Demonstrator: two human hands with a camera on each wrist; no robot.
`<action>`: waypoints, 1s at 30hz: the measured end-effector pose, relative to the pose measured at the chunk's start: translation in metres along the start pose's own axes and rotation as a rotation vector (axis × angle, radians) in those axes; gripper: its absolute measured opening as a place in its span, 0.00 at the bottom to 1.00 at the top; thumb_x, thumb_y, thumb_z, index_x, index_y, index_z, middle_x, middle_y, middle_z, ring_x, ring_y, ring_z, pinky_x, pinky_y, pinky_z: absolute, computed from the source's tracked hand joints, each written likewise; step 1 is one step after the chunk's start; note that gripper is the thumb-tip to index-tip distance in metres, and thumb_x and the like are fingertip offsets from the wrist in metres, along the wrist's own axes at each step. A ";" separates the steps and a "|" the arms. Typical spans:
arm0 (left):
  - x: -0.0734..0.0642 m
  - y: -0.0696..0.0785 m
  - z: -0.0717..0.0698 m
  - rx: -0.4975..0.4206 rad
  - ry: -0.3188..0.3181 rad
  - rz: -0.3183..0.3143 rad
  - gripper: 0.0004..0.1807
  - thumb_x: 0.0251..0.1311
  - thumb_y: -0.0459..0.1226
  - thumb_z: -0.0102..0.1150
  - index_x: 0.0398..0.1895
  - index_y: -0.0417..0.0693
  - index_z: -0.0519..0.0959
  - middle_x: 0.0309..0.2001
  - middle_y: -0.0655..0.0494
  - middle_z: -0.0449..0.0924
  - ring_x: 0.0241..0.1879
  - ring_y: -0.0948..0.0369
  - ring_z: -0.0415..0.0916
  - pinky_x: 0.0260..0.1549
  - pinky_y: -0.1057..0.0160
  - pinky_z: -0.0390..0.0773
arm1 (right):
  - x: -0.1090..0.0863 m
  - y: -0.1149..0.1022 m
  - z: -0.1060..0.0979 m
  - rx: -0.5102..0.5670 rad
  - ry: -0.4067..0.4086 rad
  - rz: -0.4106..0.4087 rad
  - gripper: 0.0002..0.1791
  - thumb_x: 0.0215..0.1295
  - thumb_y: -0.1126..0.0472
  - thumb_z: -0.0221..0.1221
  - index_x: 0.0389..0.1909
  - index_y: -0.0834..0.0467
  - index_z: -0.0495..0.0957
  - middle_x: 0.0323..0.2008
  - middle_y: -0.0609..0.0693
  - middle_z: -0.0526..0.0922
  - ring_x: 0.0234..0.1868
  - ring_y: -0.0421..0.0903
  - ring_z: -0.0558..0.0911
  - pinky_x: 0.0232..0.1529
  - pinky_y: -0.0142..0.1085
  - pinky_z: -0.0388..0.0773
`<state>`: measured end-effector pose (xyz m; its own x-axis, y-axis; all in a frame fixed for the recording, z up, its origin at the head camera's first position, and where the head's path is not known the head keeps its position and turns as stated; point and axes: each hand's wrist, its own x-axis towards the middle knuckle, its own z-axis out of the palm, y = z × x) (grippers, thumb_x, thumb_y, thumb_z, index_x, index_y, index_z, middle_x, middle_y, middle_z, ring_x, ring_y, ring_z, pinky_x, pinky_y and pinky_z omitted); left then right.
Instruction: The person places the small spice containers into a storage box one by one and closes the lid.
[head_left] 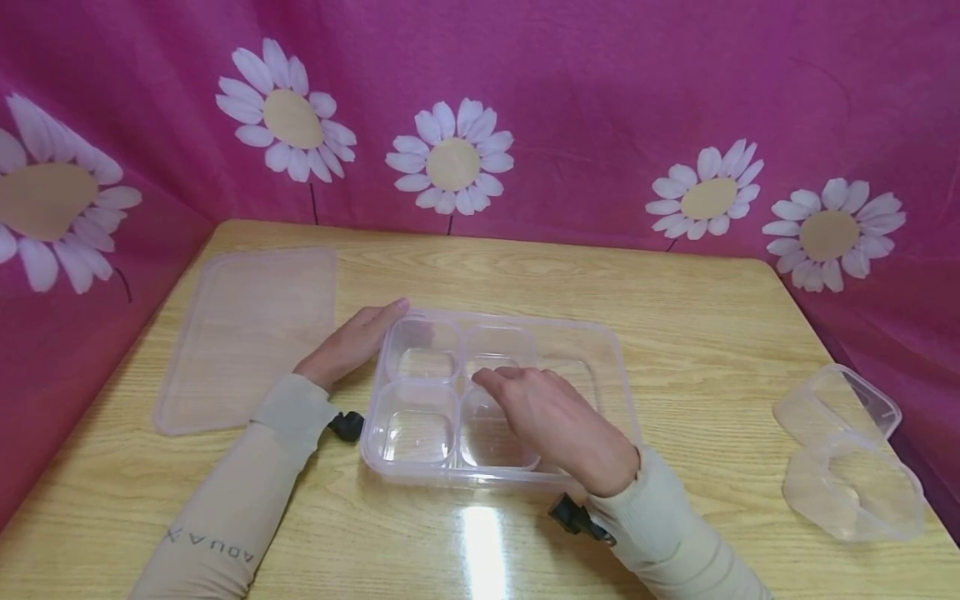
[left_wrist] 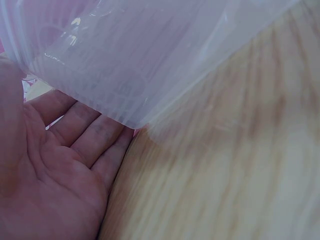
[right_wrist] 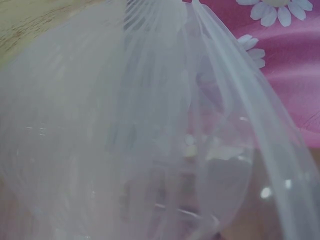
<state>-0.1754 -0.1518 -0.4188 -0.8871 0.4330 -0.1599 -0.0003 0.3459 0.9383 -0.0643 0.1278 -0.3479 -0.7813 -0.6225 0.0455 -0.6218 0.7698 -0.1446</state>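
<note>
A large clear plastic box (head_left: 626,400) with a pinkish rim stands on the table in the head view. Small clear square containers (head_left: 420,425) fill its left and middle part. My left hand (head_left: 351,343) rests against the box's left side near the back corner, its fingers (left_wrist: 92,127) fairly straight along the plastic wall. Over the front middle container (head_left: 487,433), my right hand (head_left: 555,421) bends its fingers down and grips the rim; the fingertips are hidden. In the right wrist view, blurred clear plastic (right_wrist: 100,125) fills most of the picture.
A flat translucent lid (head_left: 251,333) lies at the left of the table (head_left: 697,308). Two more clear containers (head_left: 855,492) lie tipped near the right edge. A pink cloth (head_left: 570,100) with white flowers hangs behind and at the sides.
</note>
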 end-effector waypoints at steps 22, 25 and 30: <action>0.000 0.002 0.001 0.009 0.003 0.020 0.38 0.78 0.65 0.32 0.65 0.50 0.80 0.65 0.48 0.82 0.73 0.51 0.71 0.82 0.44 0.56 | 0.001 0.002 0.001 0.000 0.026 0.023 0.26 0.65 0.80 0.52 0.57 0.55 0.83 0.30 0.47 0.86 0.23 0.38 0.70 0.22 0.30 0.69; 0.000 0.002 0.001 0.003 0.002 0.017 0.38 0.78 0.66 0.32 0.64 0.50 0.80 0.65 0.49 0.82 0.73 0.51 0.71 0.81 0.44 0.56 | 0.001 0.002 0.002 -0.004 0.028 0.009 0.27 0.64 0.80 0.52 0.58 0.55 0.83 0.31 0.48 0.87 0.22 0.38 0.70 0.22 0.30 0.69; 0.000 0.001 0.001 -0.009 0.008 0.005 0.38 0.78 0.66 0.33 0.64 0.51 0.81 0.65 0.49 0.82 0.73 0.52 0.70 0.82 0.45 0.55 | 0.001 0.001 0.002 -0.014 0.022 -0.010 0.30 0.61 0.81 0.51 0.59 0.55 0.82 0.35 0.49 0.89 0.21 0.38 0.68 0.20 0.30 0.68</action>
<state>-0.1751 -0.1507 -0.4185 -0.8906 0.4284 -0.1527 0.0002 0.3361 0.9418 -0.0657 0.1281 -0.3498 -0.7760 -0.6269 0.0691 -0.6300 0.7656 -0.1298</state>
